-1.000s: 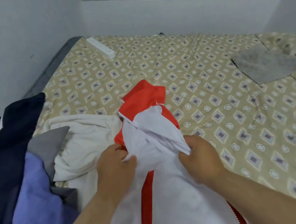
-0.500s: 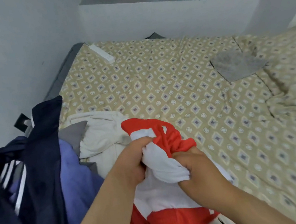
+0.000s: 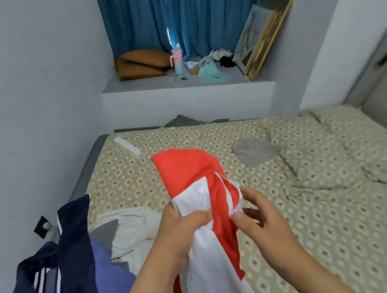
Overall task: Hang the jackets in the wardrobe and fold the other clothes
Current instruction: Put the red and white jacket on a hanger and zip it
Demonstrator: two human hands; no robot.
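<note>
The left hand [image 3: 175, 234] grips the bunched red-and-white garment [image 3: 191, 171]. The right hand [image 3: 258, 217] pinches its white edge, probably to spread it out.

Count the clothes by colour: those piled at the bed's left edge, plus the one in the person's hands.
Red and white top: 1, held by the left hand and the right hand
Navy striped jacket: 1
Lilac-blue garment: 1
Grey garment: 1
White garment: 1
Total: 5
</note>
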